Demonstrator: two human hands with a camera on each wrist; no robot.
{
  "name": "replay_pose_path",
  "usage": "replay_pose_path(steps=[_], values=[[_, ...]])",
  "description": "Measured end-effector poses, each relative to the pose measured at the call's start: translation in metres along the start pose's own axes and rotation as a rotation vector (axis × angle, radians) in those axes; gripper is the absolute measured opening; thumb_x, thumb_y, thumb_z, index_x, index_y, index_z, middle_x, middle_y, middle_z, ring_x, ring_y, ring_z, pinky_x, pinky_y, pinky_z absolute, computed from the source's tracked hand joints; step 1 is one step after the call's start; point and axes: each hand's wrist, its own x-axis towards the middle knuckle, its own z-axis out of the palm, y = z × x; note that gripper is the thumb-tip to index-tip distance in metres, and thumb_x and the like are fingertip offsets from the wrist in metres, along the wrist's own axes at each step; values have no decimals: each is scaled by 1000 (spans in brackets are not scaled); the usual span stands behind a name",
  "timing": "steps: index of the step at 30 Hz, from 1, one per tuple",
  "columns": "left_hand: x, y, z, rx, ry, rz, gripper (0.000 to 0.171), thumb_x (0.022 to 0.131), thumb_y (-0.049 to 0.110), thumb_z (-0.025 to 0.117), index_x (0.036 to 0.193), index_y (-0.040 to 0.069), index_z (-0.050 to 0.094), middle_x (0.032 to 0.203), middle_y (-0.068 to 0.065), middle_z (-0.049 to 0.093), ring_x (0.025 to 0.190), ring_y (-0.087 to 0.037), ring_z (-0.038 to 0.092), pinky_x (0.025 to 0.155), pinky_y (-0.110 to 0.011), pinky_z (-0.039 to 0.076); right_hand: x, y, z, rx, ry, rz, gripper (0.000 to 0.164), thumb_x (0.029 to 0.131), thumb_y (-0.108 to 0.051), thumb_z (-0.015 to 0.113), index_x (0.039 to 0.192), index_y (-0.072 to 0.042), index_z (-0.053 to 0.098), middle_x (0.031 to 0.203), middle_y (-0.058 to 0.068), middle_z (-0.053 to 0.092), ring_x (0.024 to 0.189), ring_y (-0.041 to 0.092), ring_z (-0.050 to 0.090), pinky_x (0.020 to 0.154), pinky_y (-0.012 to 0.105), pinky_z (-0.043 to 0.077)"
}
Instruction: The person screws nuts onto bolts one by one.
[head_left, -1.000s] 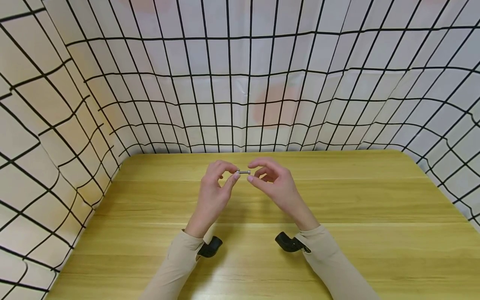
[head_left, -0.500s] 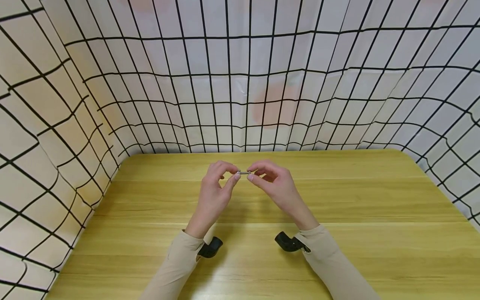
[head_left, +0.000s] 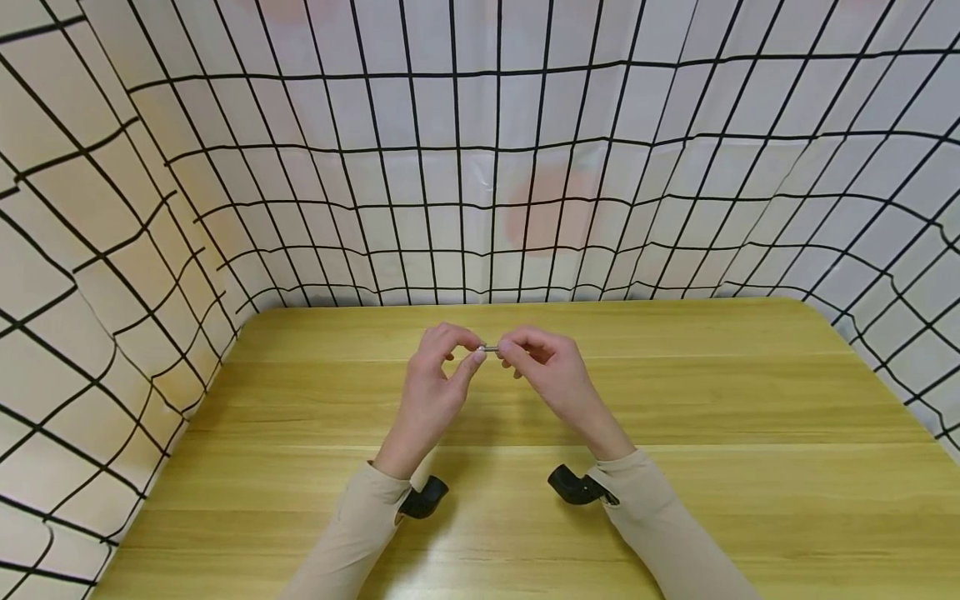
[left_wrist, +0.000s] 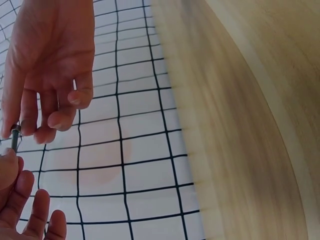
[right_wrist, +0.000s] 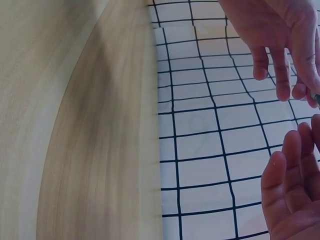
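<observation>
In the head view a small silvery bolt is held level between the two hands above the table. My left hand pinches its left end between thumb and forefinger. At the other end, my right hand grips it with thumb and curled forefinger, so both ends are partly covered. The left wrist view shows the bolt with its wider end at the right hand; the left hand comes from below. Only a sliver of the bolt shows in the right wrist view, at the right edge.
A wooden table lies beneath the hands. White sheeting with a black grid rises behind the table and along both sides. Black wrist devices stick out from the beige sleeves.
My right hand's fingers were apart from the bolt, then came together on its right end and curled further over it. My left hand keeps its pinch and has shifted slightly right.
</observation>
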Motion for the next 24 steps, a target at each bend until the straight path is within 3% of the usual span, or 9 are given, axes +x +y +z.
replay_pose_path(steps=[6,10,17,21,24], values=[[0,1,0,2,4,-3,8,92,3,68,97,9,66,97,3,62,95,-16,50,78,-39,41,1,12,-1,-25,-5,41,20,101,-17,59,100,1,69,91,17,64,83,24,58,72,44,51],[0,1,0,-3,9,-13,7,92,3,68,97,8,66,97,2,62,96,-22,51,77,-45,41,1,11,-3,-39,-19,43,22,101,-22,59,103,-1,68,94,10,64,87,28,58,73,45,51],[1,-1,-2,9,15,-37,5,93,7,67,98,9,67,97,2,62,97,-22,51,78,-50,42,1,11,-4,-55,-3,16,19,93,-14,69,112,-11,67,109,4,65,93,25,61,73,33,51],[1,-1,-2,6,24,-41,6,93,6,68,98,9,67,96,2,63,96,-26,52,78,-48,41,0,1,-3,-89,11,-18,22,90,-4,70,112,-7,66,109,6,65,92,25,63,74,36,51],[1,-1,-2,1,28,-47,7,92,5,68,98,8,67,96,2,63,96,-23,52,78,-46,41,-2,-14,-1,-98,12,-33,20,90,1,68,110,-3,66,107,10,65,91,28,63,75,41,51]])
